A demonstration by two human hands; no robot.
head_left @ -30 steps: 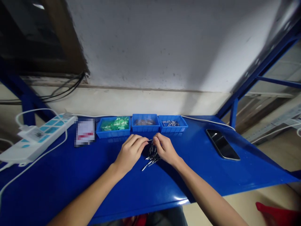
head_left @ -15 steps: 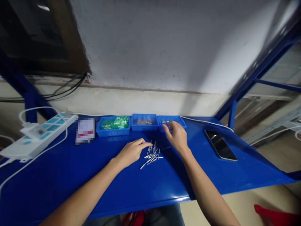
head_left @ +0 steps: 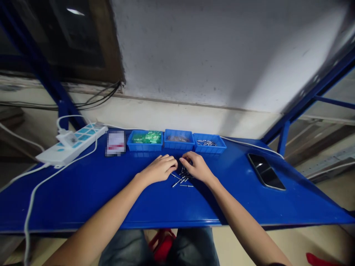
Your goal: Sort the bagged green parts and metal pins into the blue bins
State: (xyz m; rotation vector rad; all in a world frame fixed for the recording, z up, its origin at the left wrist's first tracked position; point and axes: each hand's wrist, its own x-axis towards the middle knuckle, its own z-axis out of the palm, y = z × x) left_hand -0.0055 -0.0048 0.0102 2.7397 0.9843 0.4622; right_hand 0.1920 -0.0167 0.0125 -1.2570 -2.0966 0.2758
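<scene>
A loose pile of thin silver blind rivets (head_left: 183, 180) lies on the blue table (head_left: 111, 192). At the pile's left edge is my left hand (head_left: 159, 169), palm down, its fingers curled together; whatever they hold, if anything, is hidden. My right hand (head_left: 198, 167) reaches over the far right side of the pile, thumb and fingers bent round some rivets there, its fingertips partly hidden. Behind the hands, the right blue bin (head_left: 210, 149) has more such rivets in it.
The middle blue bin (head_left: 179, 145) holds small brownish pieces and the left blue bin (head_left: 144, 147) green ones. A blurred white card (head_left: 115, 142) and a white power strip (head_left: 72, 144) with cables are at left. A phone (head_left: 266, 171) lies at right.
My right hand has come down from the right bin to the pile. My left hand has curled its fingers more. The view has shifted slightly, moving table items rightward.
</scene>
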